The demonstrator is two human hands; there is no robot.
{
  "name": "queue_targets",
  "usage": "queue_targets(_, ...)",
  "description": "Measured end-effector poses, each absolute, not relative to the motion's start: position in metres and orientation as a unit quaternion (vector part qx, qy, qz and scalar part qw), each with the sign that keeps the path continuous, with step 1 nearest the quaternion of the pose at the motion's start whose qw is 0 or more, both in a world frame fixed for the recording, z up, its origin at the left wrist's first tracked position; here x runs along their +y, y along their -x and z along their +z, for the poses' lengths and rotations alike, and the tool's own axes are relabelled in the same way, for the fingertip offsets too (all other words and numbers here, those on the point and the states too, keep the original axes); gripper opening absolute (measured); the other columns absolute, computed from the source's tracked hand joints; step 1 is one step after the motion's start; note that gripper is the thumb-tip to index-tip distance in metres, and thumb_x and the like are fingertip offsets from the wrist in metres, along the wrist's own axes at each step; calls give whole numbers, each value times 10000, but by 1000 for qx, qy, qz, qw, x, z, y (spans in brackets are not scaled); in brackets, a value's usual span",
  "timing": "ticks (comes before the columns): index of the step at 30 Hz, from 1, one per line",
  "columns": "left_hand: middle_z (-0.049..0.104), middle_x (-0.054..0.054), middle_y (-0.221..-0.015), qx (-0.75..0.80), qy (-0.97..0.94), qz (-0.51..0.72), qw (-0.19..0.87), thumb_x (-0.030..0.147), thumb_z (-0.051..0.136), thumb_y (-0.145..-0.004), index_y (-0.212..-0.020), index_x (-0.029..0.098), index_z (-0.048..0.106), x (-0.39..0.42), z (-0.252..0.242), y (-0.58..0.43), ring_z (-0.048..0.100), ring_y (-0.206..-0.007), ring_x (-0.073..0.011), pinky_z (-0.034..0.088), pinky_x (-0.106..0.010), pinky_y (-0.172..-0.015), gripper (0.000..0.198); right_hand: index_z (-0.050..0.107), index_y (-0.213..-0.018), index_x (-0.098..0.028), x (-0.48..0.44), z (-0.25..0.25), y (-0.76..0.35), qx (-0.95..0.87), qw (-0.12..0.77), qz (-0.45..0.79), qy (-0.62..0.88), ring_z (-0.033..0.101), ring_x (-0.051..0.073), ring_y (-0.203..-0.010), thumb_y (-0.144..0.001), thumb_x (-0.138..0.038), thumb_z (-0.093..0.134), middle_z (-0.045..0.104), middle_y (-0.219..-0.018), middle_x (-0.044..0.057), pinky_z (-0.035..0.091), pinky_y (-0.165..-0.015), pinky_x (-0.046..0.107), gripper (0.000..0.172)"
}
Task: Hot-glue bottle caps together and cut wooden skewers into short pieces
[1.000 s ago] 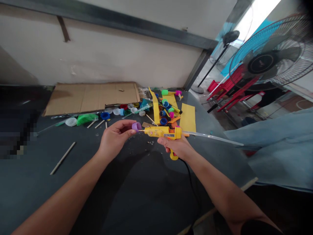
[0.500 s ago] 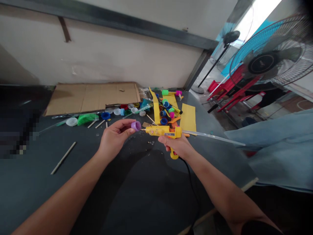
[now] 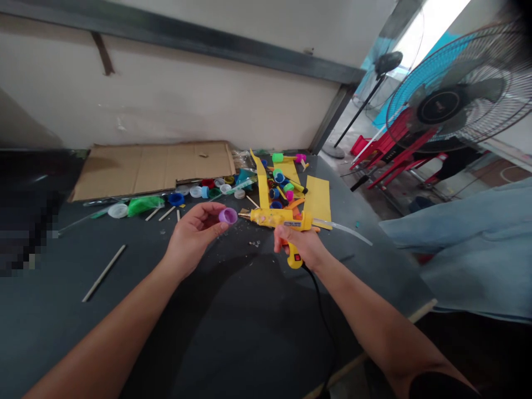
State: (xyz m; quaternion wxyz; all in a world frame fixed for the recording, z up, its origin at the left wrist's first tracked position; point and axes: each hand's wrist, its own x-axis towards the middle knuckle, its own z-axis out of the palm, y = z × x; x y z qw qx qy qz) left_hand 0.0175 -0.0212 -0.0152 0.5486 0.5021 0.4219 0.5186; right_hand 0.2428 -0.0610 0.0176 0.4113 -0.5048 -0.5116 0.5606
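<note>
Glue gun (image 3: 270, 218) sits clamped in our right grip (image 3: 305, 245). Left of its nozzle (image 3: 245, 215), our left grip (image 3: 190, 238) pinches a purple cap (image 3: 227, 216).

A small purple cap (image 3: 228, 216), round and hollow, sits pinched at its side between the left hand's (image 3: 192, 235) thumb and fingers, tipped so its open mouth faces the right and partly the camera. A yellow glue gun (image 3: 272, 218) lies roughly level in the right hand's (image 3: 305, 245) grip, handle downward, with a red switch (image 3: 297, 257) low on it. Its metal nozzle (image 3: 244, 215) points at the cap, the tip just beside the rim and seemingly not touching. A translucent glue stick (image 3: 347, 226) juts from the back, curving downward; a black cord (image 3: 320, 302) trails from the handle.
</note>
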Motion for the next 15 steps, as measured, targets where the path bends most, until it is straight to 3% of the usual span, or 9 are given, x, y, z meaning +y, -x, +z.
queue_targets(7, 689, -47, -1021, 409, -547, 532, 500, 172, 761, -666, -972, 214, 610, -21, -10, -17, 654, -936, -171, 541, -320, -848, 344, 624, -703, -178, -61, 13, -243, -527, 378, 549, 527, 545, 99, -500, -742, -456, 702, 571, -559, -16, 381, -439, 221, 292)
queue_targets(15, 673, -63, -1081, 400, -628, 528, 409, 162, 702, -746, -1048, 213, 577, -28, -9, -18, 640, -1046, -201, 535, -362, -925, 330, 668, -768, -179, -63, 18, -241, -524, 340, 530, 574, 501, 86, -469, -691, -475, 743, 543, -544, -31, 404, -449, 225, 315)
